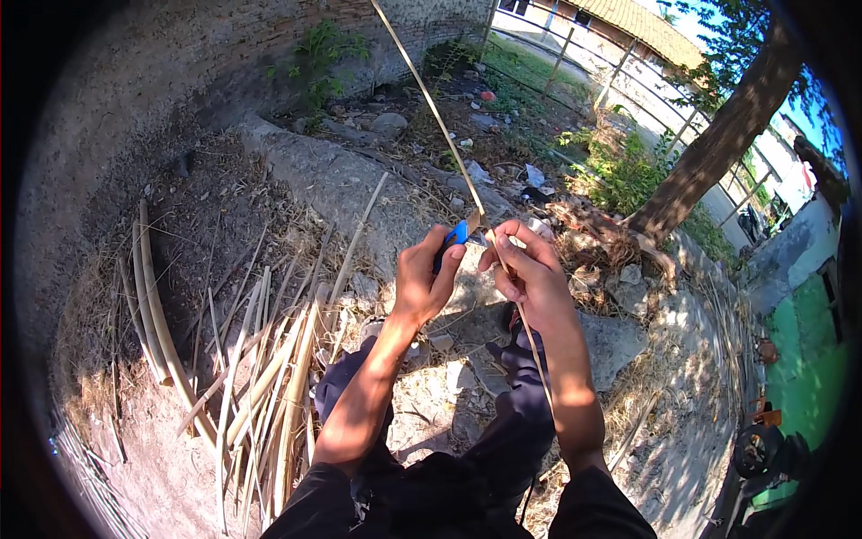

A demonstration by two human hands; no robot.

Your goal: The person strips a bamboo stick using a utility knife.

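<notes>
My left hand [426,274] is closed round the blue handle of a utility knife [460,232]. Its blade meets a long thin bamboo strip [434,103] at the middle of the view. The fingers of my right hand [534,269] pinch that strip just below the blade. From there the strip runs up past the wall's edge and down along my right forearm. Both hands are close together in front of my knees, at about the same height. The palm side of my left hand's grip is partly hidden.
Many split bamboo pieces [296,386] lie in a pile on the ground at left, beside longer curved poles [157,296]. A rough wall [135,117] stands at the far left. A tree trunk [736,117] leans at right, with a stone slab [606,346] near my right forearm.
</notes>
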